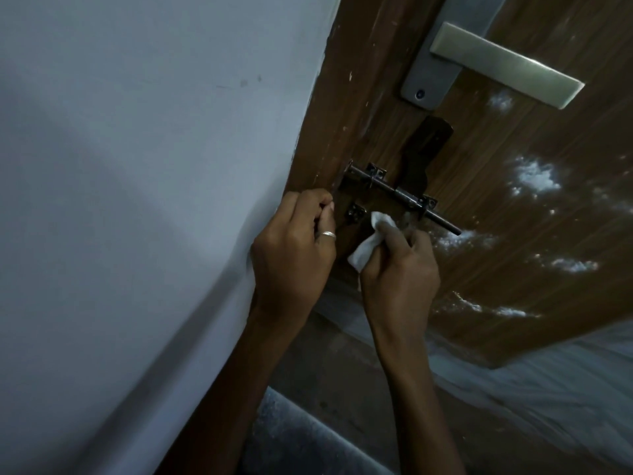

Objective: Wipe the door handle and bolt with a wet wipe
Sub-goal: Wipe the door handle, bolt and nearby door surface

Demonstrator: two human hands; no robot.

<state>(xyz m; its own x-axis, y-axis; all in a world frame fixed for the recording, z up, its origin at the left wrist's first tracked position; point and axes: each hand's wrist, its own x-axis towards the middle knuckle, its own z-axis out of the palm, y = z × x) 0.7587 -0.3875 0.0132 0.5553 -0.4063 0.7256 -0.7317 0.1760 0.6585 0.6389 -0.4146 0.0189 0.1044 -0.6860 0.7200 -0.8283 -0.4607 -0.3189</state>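
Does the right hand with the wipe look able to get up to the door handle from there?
Probably yes. The right hand holds the wet wipe just below the bolt, and the door handle sits above on the same wooden door, with nothing in front of it.

On my feed the brown wooden door (565, 138) carries it all. A flat metal handle (507, 65) sits on a grey backplate (424, 80) up top. Below is the dark bolt (402, 197), its rod run through small brackets (the tip pokes out past the right one). White smudges (534, 176) mark the veneer right of it. The wet wipe (364, 248) touches the door just under the bolt.
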